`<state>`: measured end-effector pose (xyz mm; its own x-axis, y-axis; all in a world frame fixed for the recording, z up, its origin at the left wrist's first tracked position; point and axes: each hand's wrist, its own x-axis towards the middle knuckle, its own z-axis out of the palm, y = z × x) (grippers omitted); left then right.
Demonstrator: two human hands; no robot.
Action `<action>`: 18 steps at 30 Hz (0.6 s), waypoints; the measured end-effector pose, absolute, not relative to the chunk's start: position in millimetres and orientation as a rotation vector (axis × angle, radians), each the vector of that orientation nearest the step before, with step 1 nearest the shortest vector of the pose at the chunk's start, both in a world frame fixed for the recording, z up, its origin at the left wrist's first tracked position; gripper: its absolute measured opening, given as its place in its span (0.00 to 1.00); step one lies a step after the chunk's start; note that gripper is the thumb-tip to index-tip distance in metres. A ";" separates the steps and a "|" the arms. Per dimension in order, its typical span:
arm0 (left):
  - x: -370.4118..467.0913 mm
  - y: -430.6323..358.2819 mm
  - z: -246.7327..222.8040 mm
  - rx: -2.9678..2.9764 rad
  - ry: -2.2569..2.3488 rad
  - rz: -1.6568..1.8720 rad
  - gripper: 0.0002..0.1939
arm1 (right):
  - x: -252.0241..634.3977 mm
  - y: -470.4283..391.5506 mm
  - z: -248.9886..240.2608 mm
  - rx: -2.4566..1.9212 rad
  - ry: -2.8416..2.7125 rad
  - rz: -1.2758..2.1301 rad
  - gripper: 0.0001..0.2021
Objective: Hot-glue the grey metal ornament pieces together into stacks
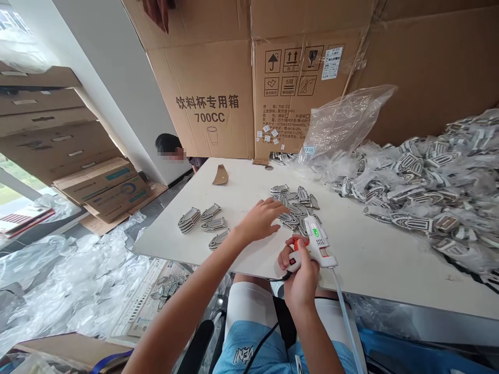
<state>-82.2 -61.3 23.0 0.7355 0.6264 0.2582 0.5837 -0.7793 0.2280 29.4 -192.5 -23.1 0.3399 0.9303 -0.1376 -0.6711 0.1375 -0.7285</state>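
Note:
My right hand [303, 270] is wrapped round the handle of a white hot glue gun [317, 239] with a green lit display. A long translucent glue stick [345, 311] trails from its back end. The gun's nozzle points away from me, at a loose pile of grey and white pointed plastic-looking pieces [298, 209]. My left hand [262, 219] reaches over the table with fingers stretched out, at the near left side of that pile. Whether its fingertips touch a piece is hidden. Left of my forearm stand small stacks of the same pieces [189, 220].
A large heap of bagged pieces [421, 182] covers the right side of the white table [374, 270]. Cardboard boxes [210, 78] wall off the back. A brown scrap [221, 175] lies at the far left. Another person [169, 145] sits behind the table; plastic bags [89, 275] litter the floor.

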 end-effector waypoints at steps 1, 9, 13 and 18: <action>-76.9 -57.9 19.2 2.839 1.005 0.456 0.23 | 29.6 -192.4 -23.1 -0.808 -0.396 1.213 0.13; -92.5 -84.2 19.8 2.487 1.209 0.728 0.18 | 30.9 -190.8 -21.5 -0.793 -0.401 1.275 0.12; -113.8 -118.0 10.0 1.877 1.281 0.953 0.20 | 32.5 -191.5 -25.0 -0.787 -0.496 1.319 0.13; -129.6 -145.8 13.0 1.347 1.280 0.981 0.20 | 40.8 -191.5 -30.5 -0.829 -0.678 1.445 0.16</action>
<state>-129.6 -145.8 13.0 0.1131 0.9907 -0.0751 0.1852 0.0532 0.9813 40.8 -191.5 -30.5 0.0346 0.9956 -0.0873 -0.5697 -0.0521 -0.8202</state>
